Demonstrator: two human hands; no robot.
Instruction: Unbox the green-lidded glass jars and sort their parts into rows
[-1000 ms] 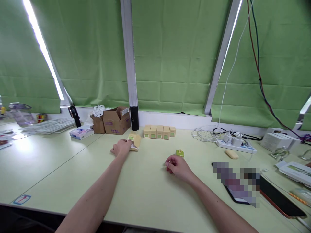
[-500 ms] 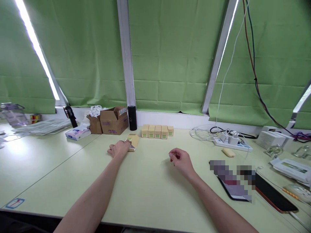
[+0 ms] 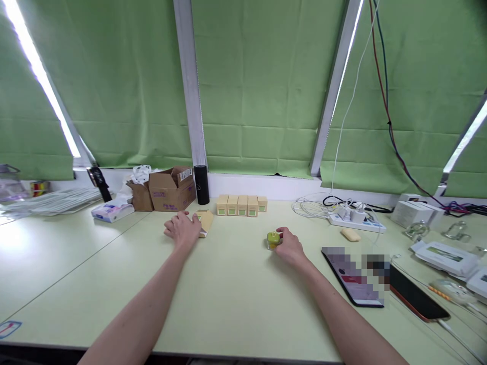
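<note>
At the left of centre, my left hand [image 3: 183, 229] lies over the near left side of a small kraft cardboard box [image 3: 207, 221] with a raised flap. Its thumb presses on the box, while the other fingers reach out to the left. Right of centre, my right hand [image 3: 290, 245] has its fingertips closed at the right side of a small glass jar [image 3: 273, 240] with a green lid and yellowish contents. The jar is low at the tabletop. Several small kraft boxes [image 3: 242, 205] with green labels stand in a row behind, between my hands.
Behind on the left are an open carton [image 3: 171, 195], a black cylinder [image 3: 201, 185] and a tissue pack [image 3: 113, 210]. To the right lie a power strip [image 3: 355, 221] with cables, a beige oval object [image 3: 350, 234], a blurred-screen tablet [image 3: 355, 284] and a phone [image 3: 420, 299].
The green-lidded jar now shows at my right fingertips; it was hidden before. My left hand stays at the kraft box. The view has shifted slightly to the right.
</note>
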